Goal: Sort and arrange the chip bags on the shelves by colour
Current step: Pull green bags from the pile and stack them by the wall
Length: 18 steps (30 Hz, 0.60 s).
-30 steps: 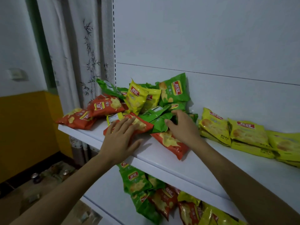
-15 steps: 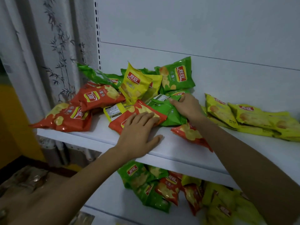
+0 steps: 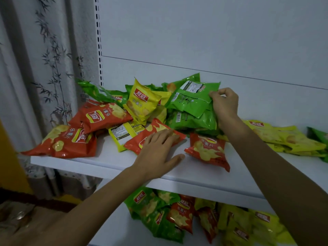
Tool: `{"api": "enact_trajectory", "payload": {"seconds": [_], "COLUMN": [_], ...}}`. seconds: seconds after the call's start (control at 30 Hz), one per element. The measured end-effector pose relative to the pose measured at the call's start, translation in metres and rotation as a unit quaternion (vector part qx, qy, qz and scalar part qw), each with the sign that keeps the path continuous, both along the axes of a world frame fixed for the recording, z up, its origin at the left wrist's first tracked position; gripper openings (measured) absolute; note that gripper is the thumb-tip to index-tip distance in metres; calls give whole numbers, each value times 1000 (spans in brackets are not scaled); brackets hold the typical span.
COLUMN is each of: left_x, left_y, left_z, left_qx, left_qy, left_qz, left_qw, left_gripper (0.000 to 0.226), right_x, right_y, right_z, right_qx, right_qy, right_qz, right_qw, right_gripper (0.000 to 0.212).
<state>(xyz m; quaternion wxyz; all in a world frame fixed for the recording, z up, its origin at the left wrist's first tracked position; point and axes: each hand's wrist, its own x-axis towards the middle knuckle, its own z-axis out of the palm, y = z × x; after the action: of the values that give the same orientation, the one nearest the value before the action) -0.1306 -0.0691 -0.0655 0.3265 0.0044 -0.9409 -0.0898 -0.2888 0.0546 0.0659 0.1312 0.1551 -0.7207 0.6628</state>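
Mixed chip bags heaped on the shelf point(image 3: 106, 163).
Right hand point(image 3: 224, 103) pinches a green bag point(image 3: 191, 102), barcode side out, above the heap; left hand point(image 3: 158, 151) lies flat, fingers straight, on a red bag point(image 3: 136, 143); the far-left bag point(image 3: 67, 141) reads "乐薯片".

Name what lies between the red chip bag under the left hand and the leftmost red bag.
Head view: a yellow chip bag, printed label up, partly tucked under the red chip bag beneath the left hand.
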Motion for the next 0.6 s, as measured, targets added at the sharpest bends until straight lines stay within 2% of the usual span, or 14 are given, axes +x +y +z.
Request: {"api": "enact_trajectory", "payload": {"seconds": [0.13,0.3,0.47,0.6], "left_x": [-9,-17,-24,-29], "left_y": [6,14,41,74], "left_z": [5,22,56,91], "left_qx": [45,65,-49,-147], "left_qy": [61,99,165,192], "left_qz": [2,24,37,24], "left_qw": [997,993,984,970], "left_gripper": [70,87,104,110], "right_x": [6,22,43,61], "right_y": [14,34,66,103], "right_z": [6,8,14,23], "right_qx": [-39,-91,-146,-192], "right_qy": [3,47,28,-42], "right_qz": [41,56,75,131], "right_qw": [998,993,986,972], "right_gripper": [17,23,20,18]}}
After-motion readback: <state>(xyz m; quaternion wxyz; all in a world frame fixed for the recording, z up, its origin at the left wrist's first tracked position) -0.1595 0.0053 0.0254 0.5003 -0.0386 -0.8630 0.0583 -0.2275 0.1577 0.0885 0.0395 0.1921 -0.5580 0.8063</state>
